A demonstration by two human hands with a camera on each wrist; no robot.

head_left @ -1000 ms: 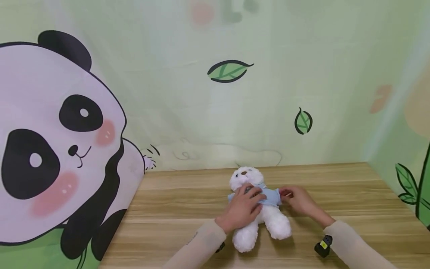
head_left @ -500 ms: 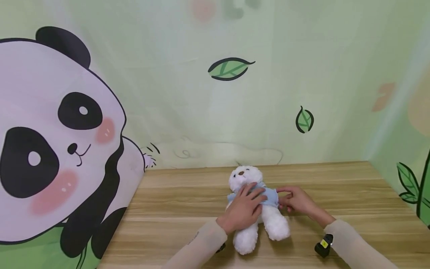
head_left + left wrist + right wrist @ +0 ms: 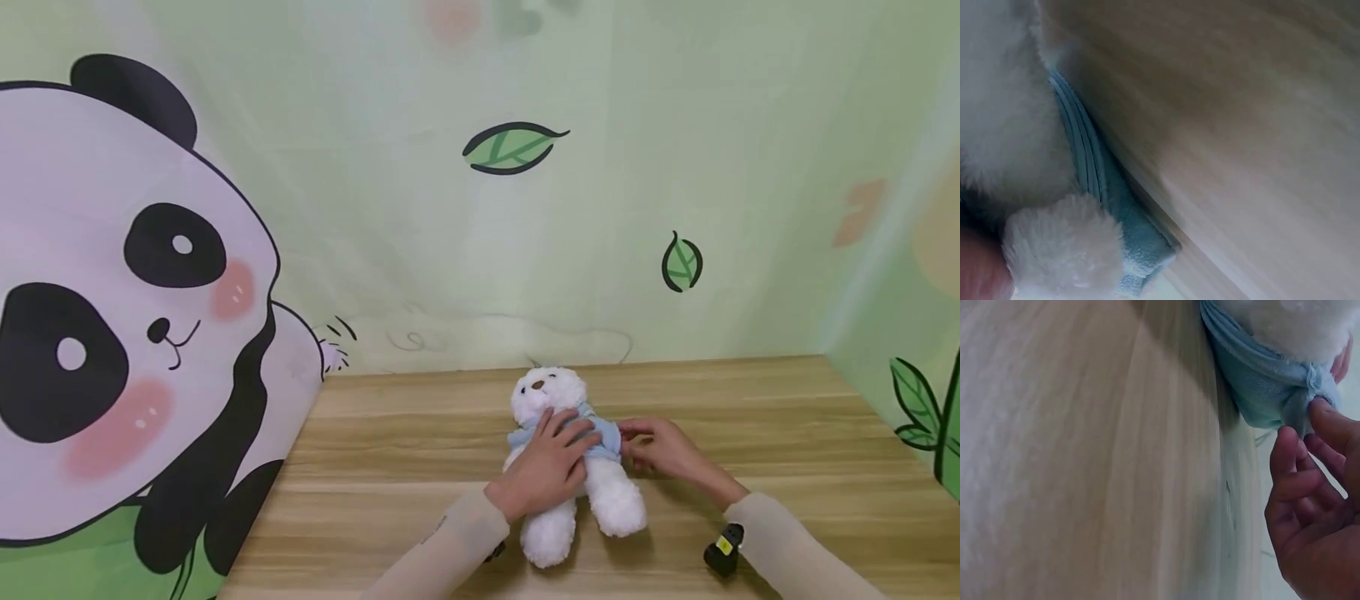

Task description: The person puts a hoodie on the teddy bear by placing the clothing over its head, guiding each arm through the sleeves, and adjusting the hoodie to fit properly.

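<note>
A white plush bear (image 3: 618,504) lies on its back on the wooden table, its head toward the far edge. It wears a light blue shirt (image 3: 606,440). My left hand (image 3: 546,468) rests across its chest with the fingers spread over the shirt, hiding its middle. On the bear's right-hand side in the head view, my right hand (image 3: 663,448) pinches the sleeve end. The right wrist view shows thumb and fingertips of that hand (image 3: 1316,512) on the blue cloth (image 3: 1257,387). In the left wrist view, a white furry paw (image 3: 1066,250) pokes out beside the shirt.
The wood-grain table (image 3: 390,467) meets a pale green backdrop (image 3: 390,208) at the back. A large panda print (image 3: 247,367) covers the left side. A black device (image 3: 723,550) with a yellow mark is by the right sleeve.
My right hand has shifted slightly left along the shirt's sleeve, drawing its fingers closer together. The left hand stays on the bear's chest. The head view has tilted slightly.
</note>
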